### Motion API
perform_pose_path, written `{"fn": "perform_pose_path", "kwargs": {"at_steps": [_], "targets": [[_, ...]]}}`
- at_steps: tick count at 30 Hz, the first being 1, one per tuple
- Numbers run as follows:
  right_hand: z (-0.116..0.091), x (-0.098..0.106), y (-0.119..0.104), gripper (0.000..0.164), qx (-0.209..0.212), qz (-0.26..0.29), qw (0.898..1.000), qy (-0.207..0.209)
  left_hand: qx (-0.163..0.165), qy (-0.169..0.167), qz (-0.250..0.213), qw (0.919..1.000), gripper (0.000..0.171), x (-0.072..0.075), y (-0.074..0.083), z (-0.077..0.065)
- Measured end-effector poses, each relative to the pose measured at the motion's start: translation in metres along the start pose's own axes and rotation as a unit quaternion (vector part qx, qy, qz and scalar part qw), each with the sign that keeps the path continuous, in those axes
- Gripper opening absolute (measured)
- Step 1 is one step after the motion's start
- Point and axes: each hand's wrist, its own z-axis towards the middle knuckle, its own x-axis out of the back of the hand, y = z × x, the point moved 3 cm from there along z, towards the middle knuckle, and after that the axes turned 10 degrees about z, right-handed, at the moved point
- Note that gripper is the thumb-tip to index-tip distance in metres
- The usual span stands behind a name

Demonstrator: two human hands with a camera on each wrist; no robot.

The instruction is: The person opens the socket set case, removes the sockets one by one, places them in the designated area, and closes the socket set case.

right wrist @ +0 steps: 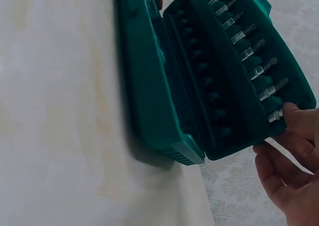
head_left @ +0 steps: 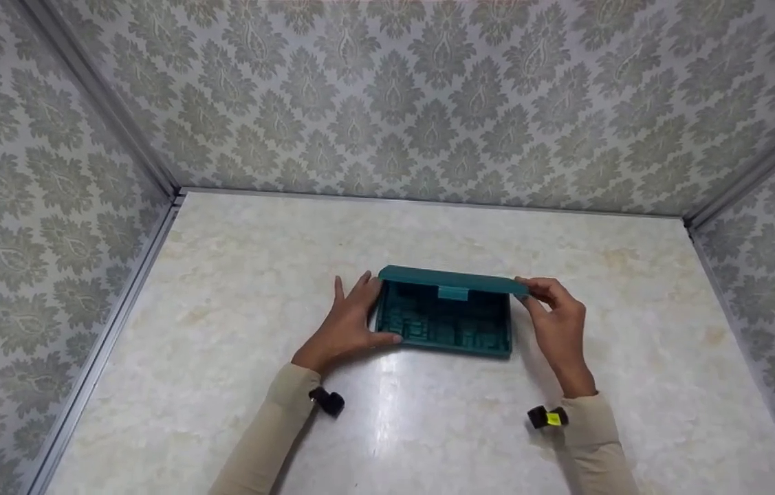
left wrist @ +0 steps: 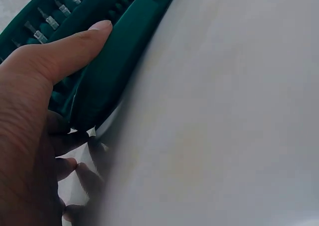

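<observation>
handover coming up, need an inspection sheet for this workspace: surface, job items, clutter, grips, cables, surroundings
Surface: pale marbled tabletop, faint tan patches, glare near the front
Job items: green screwdriver-bit case on the tabletop, lid tilted partly open; metal bits in a row inside the lid; whether the base holds any, cannot tell
Clutter: nothing seen
Grips: left grip touches the base's left end, thumb at its front edge; right grip pinches the lid's right corner
Cables: nothing seen
Surroundings: damask-patterned walls on three sides, grey metal edging
</observation>
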Motion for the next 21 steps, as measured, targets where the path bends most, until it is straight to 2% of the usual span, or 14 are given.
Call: {"fn": "perform_pose_path", "kwargs": {"at_steps": [6,11,17,21], "targets": [[0.007,0.000,0.008,0.012,-0.030,-0.006,0.999,0.032,-0.003,0.012,-0.004,0.9999,0.125,-0.005,0.001,-0.006],[0.019,-0.003,0.021,0.004,-0.048,0.029,0.997,0.061,-0.002,0.021,-0.018,0.9996,0.126,-0.007,-0.001,-0.005],[0.028,-0.010,0.036,0.009,-0.043,0.064,0.995,0.064,0.006,0.028,-0.024,0.9993,0.124,-0.009,-0.002,-0.007],[0.028,-0.013,0.045,0.007,-0.060,0.058,0.995,0.062,0.008,0.029,-0.023,0.9993,0.123,-0.008,-0.002,-0.009]]}}
